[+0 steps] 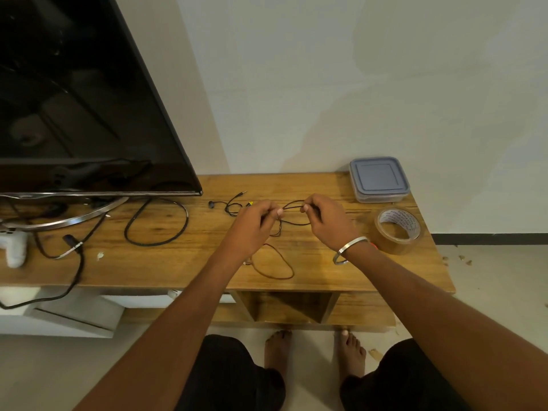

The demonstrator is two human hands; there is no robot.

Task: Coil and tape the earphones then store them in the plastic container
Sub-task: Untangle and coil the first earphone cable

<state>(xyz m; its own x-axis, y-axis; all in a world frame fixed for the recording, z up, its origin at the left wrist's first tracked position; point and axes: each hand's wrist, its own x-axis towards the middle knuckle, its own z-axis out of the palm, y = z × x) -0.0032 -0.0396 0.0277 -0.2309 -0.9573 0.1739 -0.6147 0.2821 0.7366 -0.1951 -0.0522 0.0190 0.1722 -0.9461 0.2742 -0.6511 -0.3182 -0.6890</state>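
Note:
A thin dark earphone cable [293, 215] stretches in a small loop between both hands above the wooden table [184, 256]. My left hand [255, 223] pinches one side of the loop. My right hand [324, 219] pinches the other side. More of the cable hangs down and curls in a loop [277, 264] on the table under my left forearm. A second pair of black earphones [228, 204] lies on the table left of my hands. The plastic container [378, 179], lid on, stands at the back right. A roll of brown tape [397, 231] lies in front of it.
A large black TV [83, 99] on a metal stand fills the left. A thick black cable [157, 222] loops beside it, and a white game controller [13, 247] lies at the far left. The table's right edge drops to the floor. My bare feet stand below.

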